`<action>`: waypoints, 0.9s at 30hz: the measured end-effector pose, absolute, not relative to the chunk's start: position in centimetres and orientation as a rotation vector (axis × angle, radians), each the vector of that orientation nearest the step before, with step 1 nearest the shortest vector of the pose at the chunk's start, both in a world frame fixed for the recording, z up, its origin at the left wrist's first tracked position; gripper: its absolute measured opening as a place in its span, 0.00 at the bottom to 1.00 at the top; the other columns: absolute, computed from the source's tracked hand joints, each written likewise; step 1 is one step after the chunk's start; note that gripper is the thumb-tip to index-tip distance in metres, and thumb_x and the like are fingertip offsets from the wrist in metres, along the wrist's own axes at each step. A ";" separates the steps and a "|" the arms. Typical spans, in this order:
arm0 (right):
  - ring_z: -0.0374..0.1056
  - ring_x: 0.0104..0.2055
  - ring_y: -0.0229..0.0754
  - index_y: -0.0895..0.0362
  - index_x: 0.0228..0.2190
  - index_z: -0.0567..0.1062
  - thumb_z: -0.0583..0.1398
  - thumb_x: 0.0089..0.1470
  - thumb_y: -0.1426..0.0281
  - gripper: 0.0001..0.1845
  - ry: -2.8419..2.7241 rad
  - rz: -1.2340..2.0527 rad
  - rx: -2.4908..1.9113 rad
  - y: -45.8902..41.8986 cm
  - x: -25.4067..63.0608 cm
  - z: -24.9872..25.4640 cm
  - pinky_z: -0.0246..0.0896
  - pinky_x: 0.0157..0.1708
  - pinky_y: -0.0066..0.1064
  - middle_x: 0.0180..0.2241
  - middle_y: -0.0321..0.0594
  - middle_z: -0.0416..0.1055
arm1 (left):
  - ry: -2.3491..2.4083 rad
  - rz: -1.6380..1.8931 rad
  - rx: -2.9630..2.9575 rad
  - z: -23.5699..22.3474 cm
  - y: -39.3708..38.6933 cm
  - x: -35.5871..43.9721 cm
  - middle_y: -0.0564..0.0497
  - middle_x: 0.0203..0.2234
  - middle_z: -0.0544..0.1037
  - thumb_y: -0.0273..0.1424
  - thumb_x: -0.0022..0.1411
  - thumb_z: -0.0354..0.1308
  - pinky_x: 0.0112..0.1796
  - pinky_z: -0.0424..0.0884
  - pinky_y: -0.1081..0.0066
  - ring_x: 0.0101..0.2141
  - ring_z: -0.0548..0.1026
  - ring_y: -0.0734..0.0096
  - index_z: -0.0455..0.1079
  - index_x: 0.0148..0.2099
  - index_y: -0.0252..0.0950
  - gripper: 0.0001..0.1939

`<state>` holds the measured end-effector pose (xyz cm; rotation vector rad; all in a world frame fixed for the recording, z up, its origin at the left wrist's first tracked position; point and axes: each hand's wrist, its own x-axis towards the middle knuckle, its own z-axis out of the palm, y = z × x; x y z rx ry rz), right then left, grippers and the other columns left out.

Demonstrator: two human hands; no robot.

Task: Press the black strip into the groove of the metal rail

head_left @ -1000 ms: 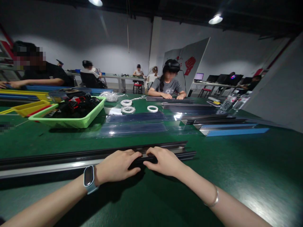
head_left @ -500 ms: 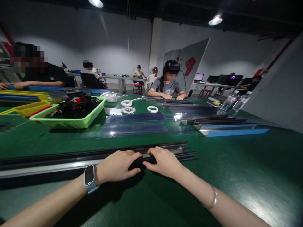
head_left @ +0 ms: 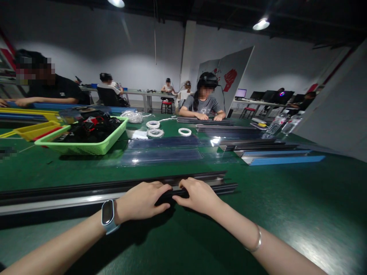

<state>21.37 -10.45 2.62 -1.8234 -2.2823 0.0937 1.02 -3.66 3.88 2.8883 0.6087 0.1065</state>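
While the long dark channel profile [head_left: 94, 198] runs from the frame's left edge past lower centre, I see the left hand [head_left: 143, 200] and right hand [head_left: 199, 194], half curled, pinch its near wall between fingers and thumbs.

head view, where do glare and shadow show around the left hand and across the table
Head view: pale glare on the glossy green tabletop at lower right, a bright streak on the long black-and-silver channel, dark shadow below the bare left hand.
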 end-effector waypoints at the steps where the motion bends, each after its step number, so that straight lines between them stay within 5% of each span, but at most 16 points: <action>1: 0.68 0.36 0.44 0.57 0.37 0.71 0.53 0.53 0.51 0.23 -2.285 0.088 -1.823 -10.4 21.4 2.6 0.59 0.33 0.31 0.34 0.44 0.71 | 0.607 0.109 2.888 3.9 -3.6 1.0 0.47 0.43 0.72 0.42 0.62 0.49 0.43 0.67 0.66 0.42 0.73 0.62 0.60 0.53 0.40 0.20; 27: 0.68 0.36 0.43 0.56 0.36 0.70 0.53 0.53 0.52 0.20 -2.237 0.147 -1.778 -10.3 21.5 2.6 0.58 0.35 0.30 0.33 0.42 0.71 | 0.586 0.125 2.929 3.6 -3.6 1.0 0.48 0.40 0.72 0.40 0.62 0.49 0.43 0.68 0.67 0.41 0.72 0.63 0.61 0.50 0.40 0.17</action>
